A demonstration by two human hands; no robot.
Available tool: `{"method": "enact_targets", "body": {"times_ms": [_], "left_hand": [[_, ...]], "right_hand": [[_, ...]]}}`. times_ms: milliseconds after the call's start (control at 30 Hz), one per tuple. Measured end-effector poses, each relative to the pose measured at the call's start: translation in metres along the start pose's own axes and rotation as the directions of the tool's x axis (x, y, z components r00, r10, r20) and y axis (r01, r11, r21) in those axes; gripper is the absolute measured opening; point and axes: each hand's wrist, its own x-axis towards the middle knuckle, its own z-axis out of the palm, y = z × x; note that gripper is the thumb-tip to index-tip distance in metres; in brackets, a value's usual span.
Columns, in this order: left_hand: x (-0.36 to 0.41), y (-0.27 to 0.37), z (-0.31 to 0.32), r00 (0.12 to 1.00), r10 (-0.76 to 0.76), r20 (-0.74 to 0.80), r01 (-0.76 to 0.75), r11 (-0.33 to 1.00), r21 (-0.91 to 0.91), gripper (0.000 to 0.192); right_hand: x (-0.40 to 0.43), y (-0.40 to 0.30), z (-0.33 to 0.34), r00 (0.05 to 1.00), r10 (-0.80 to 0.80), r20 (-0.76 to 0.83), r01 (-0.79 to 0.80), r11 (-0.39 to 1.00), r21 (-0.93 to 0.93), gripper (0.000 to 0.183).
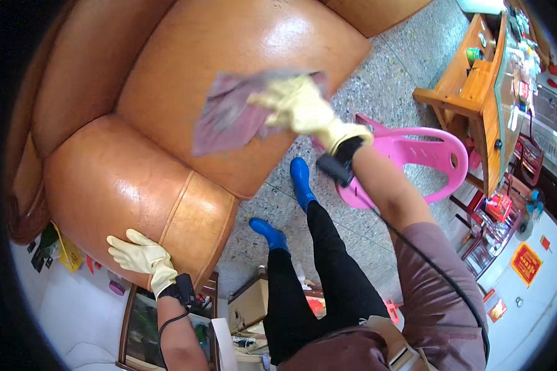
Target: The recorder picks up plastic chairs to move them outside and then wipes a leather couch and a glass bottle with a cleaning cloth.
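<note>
My right hand (299,104), in a cream rubber glove, is blurred over the seat of a brown leather sofa (176,60). Its fingers are on a mauve cloth (232,113) that lies partly spread and creased on the seat. The glove hides part of the cloth, so I cannot tell how firmly it is gripped. Flat on the sofa's rounded armrest (116,185) rests my left hand (141,255), gloved alike, fingers spread, holding nothing. Dark devices with cables are strapped at both wrists.
A pink plastic chair (459,162) stands on the speckled floor (352,227) by my right forearm. Beyond it is a wooden table (487,109) with a glass top and many items. Near my blue boots (301,178) is a cardboard box (250,306); a glass-fronted cabinet (144,324) stands below the armrest.
</note>
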Motion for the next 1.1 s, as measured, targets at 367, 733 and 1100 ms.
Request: {"method": "enact_targets", "body": {"times_ms": [367, 733, 1100], "left_hand": [[0.001, -0.008, -0.002, 0.998, 0.061, -0.029, -0.059, 0.995, 0.078, 0.065], [-0.005, 0.006, -0.029, 0.960, -0.043, 0.277, 0.062, 0.996, -0.062, 0.070], [-0.055, -0.068, -0.016, 0.767, 0.497, 0.405, -0.429, 0.868, -0.251, 0.081]], "right_hand": [[-0.044, -0.015, 0.031, 0.372, 0.871, -0.320, -0.594, 0.488, 0.639, 0.083], [-0.080, -0.188, 0.116, 0.759, 0.636, -0.140, -0.385, 0.611, 0.692, 0.059], [-0.041, 0.001, 0.272, 0.317, 0.903, -0.291, -0.936, 0.249, -0.247, 0.044]]}}
